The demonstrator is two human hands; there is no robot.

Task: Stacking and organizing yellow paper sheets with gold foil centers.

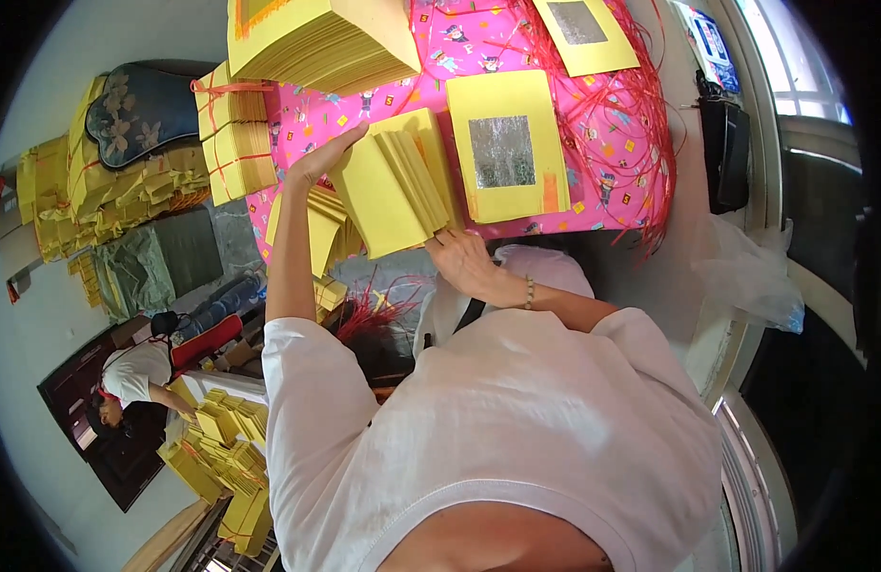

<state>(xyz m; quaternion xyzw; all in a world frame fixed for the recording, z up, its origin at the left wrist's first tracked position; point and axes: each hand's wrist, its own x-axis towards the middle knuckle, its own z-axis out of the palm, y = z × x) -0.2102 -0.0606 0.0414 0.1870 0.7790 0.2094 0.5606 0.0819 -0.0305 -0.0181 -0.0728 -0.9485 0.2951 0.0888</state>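
Note:
A thick stack of yellow paper sheets (381, 195) is tilted at the near edge of the pink table, its layers fanned apart along the right side. My left hand (328, 158) is closed around its upper left edge, the thumb side hidden. At its lower right corner my right hand (464, 262) grips the sheets with bent fingers. Just right of it lies a neat pile of yellow sheets (509, 200), topped by a silver foil square and a small orange patch. Behind my hands stands a tall block of yellow paper (331, 48).
Red plastic strings (640, 143) trail over the pink patterned tablecloth (431, 38). Tied yellow bundles (232, 143) stand at the left. A clear plastic bag (750, 272) hangs by the window frame. Another person (135, 372) bends over yellow bundles at the lower left.

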